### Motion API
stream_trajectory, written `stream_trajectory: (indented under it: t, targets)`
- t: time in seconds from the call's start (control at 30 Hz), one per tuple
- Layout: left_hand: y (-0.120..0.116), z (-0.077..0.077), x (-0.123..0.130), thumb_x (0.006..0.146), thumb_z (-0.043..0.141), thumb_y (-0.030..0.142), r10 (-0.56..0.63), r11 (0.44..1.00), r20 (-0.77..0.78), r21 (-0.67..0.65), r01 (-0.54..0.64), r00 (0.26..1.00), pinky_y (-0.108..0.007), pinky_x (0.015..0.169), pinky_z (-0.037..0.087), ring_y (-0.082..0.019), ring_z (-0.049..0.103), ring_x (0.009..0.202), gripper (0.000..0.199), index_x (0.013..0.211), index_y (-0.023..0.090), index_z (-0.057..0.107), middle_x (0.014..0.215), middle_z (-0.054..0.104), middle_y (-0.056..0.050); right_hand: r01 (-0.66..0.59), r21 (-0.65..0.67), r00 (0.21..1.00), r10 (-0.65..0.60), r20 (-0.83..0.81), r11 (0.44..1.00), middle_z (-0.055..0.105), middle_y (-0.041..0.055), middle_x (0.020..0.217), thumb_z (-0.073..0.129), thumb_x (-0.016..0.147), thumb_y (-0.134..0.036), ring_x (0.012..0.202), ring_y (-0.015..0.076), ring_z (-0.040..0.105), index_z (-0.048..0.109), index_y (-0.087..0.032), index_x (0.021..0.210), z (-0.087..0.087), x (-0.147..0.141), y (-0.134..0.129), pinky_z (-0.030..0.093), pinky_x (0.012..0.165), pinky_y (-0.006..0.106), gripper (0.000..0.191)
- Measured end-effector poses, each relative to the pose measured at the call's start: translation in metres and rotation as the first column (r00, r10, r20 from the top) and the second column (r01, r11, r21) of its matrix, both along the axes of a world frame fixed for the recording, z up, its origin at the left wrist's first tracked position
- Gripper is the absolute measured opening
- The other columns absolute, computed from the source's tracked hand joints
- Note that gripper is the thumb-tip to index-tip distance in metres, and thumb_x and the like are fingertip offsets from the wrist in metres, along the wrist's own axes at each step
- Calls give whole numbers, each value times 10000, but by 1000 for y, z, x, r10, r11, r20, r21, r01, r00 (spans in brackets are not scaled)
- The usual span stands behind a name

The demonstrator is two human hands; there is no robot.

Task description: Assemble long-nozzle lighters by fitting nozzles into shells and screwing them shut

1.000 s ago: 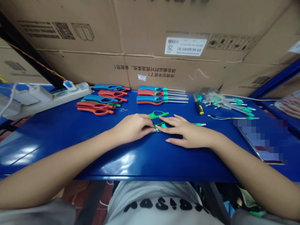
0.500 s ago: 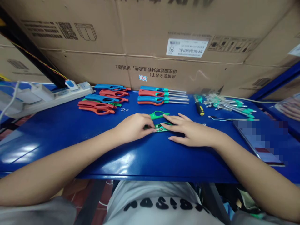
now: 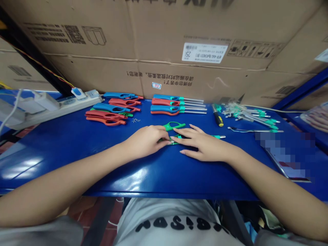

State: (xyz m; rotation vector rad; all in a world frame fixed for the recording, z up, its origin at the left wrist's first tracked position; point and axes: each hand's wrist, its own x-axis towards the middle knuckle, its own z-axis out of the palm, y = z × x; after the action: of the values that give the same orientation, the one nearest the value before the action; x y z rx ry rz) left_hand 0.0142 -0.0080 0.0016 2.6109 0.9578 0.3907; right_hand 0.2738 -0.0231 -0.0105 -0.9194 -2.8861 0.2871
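My left hand [image 3: 151, 139] is closed at the left end of a green lighter half [image 3: 175, 142], which lies low on the blue table with small inner parts in it. Over the right part of that half rests my right hand [image 3: 205, 145], fingers spread and fingertips touching it. A metal tube end [image 3: 221, 136] pokes out beyond the right hand. Just behind the fingers lies another green shell [image 3: 176, 125] with an oval opening. The fingers hide much of the lower piece.
Red and blue shells [image 3: 110, 108] lie back left by small screws [image 3: 135, 120] and a power strip [image 3: 58, 109]. Lighters [image 3: 178, 105], a screwdriver [image 3: 217, 116], tube assemblies [image 3: 253, 114] and a phone-like device [image 3: 284, 160] are behind and right. A cardboard box [image 3: 159, 41] stands behind.
My right hand has slid slightly left over the green half, uncovering more of the tube end at its right. My left hand has barely moved.
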Motion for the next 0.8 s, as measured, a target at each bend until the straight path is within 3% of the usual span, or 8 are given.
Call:
stream_trajectory:
  t: [0.2, 0.4, 0.67, 0.8]
  targets:
    - [1, 3, -1, 971, 621, 246, -5, 999, -1, -41, 5, 1000, -299, 811, 525, -196, 694, 880, 170, 975, 153, 763, 982, 715, -76, 11, -25, 1000, -11, 2, 1000, 381, 128, 1611, 515, 1016, -395, 1499, 291, 343, 405, -312, 1546, 0, 0, 0, 183, 1210, 660, 548]
    - [0, 5, 0, 902, 720, 271, 33, 998, -22, -52, -34, 999, -286, 744, 507, -191, 690, 820, 150, 986, 163, 780, 971, 726, -72, 18, -47, 1000, -19, -5, 999, 388, 118, 1609, 513, 1015, -394, 1496, 288, 348, 402, -298, 1549, 2, -1, -1, 169, 1220, 648, 554]
    - [4, 0, 0, 832, 794, 276, 182, 962, 95, -224, -158, 979, -253, 645, 451, -134, 640, 677, 110, 918, 209, 811, 841, 726, -17, 22, -59, 1000, -22, -5, 998, 404, 121, 1600, 515, 1012, -385, 1495, 294, 348, 424, -295, 1538, 3, -2, 0, 174, 1216, 645, 541]
    - [3, 2, -1, 901, 717, 316, 118, 975, 77, -195, -101, 990, -268, 693, 468, -155, 668, 747, 148, 964, 226, 816, 884, 739, -33, 11, -43, 1000, -11, 12, 999, 400, 133, 1600, 501, 1019, -380, 1500, 296, 336, 421, -292, 1539, 3, -3, 0, 178, 1205, 661, 534]
